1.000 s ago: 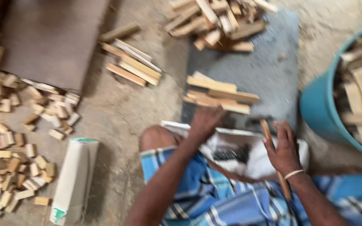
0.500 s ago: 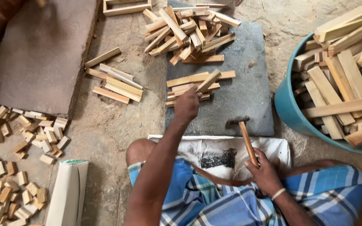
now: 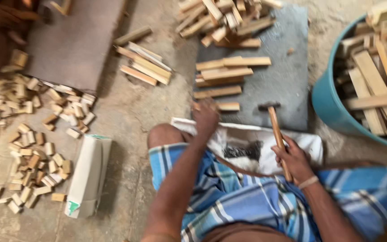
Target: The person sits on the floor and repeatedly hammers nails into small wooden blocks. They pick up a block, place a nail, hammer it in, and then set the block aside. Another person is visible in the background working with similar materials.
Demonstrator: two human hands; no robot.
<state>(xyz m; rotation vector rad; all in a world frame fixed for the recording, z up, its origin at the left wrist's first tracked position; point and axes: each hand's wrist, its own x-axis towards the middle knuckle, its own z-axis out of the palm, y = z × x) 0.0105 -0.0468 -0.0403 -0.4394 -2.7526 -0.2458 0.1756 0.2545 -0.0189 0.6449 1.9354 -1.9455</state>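
Fingers too near the hammer's path

My left hand (image 3: 206,120) is closing on a short pale wooden stick (image 3: 222,106) on the grey stone slab (image 3: 287,80); my right hand (image 3: 294,157) is gripping the wooden-handled hammer (image 3: 276,134), risking struck fingers.

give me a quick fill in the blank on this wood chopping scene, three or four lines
1. The right hand grips a hammer by its ____ handle.
2. The left hand reaches to a stick lying on the grey ____.
3. The tub on the right, full of wood strips, is coloured ____.
4. The small wood blocks are heaped on the person's ____ side.

Missing words: wooden; slab; teal; left
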